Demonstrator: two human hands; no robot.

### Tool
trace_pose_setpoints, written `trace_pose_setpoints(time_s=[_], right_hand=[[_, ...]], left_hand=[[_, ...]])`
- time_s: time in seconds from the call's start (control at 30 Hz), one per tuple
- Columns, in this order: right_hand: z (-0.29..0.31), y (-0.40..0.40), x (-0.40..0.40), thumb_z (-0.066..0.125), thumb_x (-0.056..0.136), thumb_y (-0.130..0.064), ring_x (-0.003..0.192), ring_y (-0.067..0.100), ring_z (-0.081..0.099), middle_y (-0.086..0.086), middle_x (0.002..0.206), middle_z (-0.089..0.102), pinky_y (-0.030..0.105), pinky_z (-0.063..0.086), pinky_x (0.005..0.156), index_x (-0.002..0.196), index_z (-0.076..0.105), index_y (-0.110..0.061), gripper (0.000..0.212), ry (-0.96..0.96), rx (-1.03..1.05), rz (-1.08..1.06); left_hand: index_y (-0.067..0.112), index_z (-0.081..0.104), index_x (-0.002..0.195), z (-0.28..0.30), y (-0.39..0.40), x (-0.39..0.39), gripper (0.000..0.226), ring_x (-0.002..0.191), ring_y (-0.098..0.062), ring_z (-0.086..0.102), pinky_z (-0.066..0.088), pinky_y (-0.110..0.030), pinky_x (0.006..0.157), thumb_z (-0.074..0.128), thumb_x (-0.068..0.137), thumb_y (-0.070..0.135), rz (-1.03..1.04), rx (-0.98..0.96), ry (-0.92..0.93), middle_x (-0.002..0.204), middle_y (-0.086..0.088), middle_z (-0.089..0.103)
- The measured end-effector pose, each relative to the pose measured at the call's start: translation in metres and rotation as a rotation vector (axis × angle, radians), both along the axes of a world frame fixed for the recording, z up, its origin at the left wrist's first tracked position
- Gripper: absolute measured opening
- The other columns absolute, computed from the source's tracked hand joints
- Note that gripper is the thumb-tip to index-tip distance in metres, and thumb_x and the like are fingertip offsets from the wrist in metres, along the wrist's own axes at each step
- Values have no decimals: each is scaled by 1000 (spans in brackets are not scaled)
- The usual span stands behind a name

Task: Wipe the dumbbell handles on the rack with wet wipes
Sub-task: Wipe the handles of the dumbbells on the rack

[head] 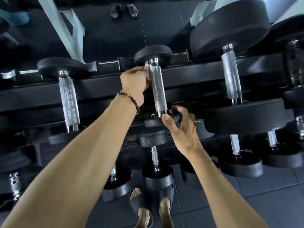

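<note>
A small dumbbell lies on the top shelf of the black rack (189,76), its knurled silver handle (158,89) running away from me. My left hand (134,84) holds a white wet wipe (148,69) pinched against the left side of that handle, near its far end. My right hand (182,127) grips the rim of the dumbbell's near black head (156,121), thumb on top and fingers curled over the edge. Most of the wipe is hidden by my left fingers.
Other dumbbells lie on either side: one with a silver handle (69,102) at left, a larger one (232,79) at right. Lower shelves hold several more (154,157). My feet in dark sandals (153,209) stand on the grey tiled floor below.
</note>
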State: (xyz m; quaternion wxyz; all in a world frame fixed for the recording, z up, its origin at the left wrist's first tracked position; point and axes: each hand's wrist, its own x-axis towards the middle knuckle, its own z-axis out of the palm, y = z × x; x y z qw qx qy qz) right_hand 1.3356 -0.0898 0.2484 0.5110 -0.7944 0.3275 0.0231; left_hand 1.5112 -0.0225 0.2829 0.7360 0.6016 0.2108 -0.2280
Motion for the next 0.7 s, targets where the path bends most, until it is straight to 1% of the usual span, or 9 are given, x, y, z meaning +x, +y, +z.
trace_pose_setpoints(time_s=[0.1,0.23,0.3,0.4,0.5,0.57,0.6,0.63,0.7], right_hand=[[2,-2,-1,40,62,-90,131,24,38,-20,118,35,53,35,111,133,44,-39,87,-14,-7,10],[5,-4,0,40,65,-86,133,20,36,-34,109,29,52,30,114,132,45,-36,84,-43,-26,27],[5,-4,0,40,65,-86,133,21,38,-36,108,29,52,31,113,132,45,-36,83,-45,-28,30],[7,-3,1,40,65,-85,130,21,41,-36,105,31,53,32,112,131,46,-35,83,-44,-43,31],[7,-3,1,39,64,-86,131,22,41,-33,107,31,52,32,113,130,47,-35,83,-47,-41,19],[6,-2,1,39,63,-86,132,22,40,-31,107,31,52,32,113,129,47,-36,83,-49,-44,15],[6,-1,1,40,63,-86,132,23,40,-32,107,31,52,32,112,128,47,-36,82,-47,-48,13],[7,-1,1,40,63,-86,132,23,40,-32,107,31,52,32,112,128,47,-36,82,-48,-51,13],[8,0,1,40,63,-86,132,22,39,-33,106,30,52,32,113,129,47,-35,84,-52,-53,17]], left_hand=[[4,66,83,-14,8,-4,16,95,-29,73,61,-38,80,57,91,-6,-233,136,-12,98,-18,74],[16,71,76,-19,38,-42,20,83,-17,69,60,-34,79,65,94,8,-554,383,-134,82,-6,72],[15,73,78,-14,39,-44,18,78,-16,68,60,-32,80,66,93,11,-542,386,-191,81,-8,72],[11,73,82,-9,27,-33,17,77,-16,68,61,-29,79,64,90,-2,-422,388,-193,78,-8,71],[12,69,72,-7,33,-34,27,71,-19,64,60,-33,77,59,88,-6,-731,517,-227,69,-5,68],[15,72,77,-6,44,-37,23,77,-22,69,59,-35,82,62,89,-2,-947,583,-224,77,-7,74],[16,72,80,-6,47,-37,22,77,-19,69,58,-32,82,62,90,-1,-981,581,-214,81,-8,75],[13,71,81,-5,47,-37,22,74,-17,68,59,-29,80,61,90,-4,-945,545,-198,82,-9,73],[5,67,84,-1,38,-33,22,71,-15,66,61,-25,73,56,89,-13,-676,358,-96,81,-12,69]])
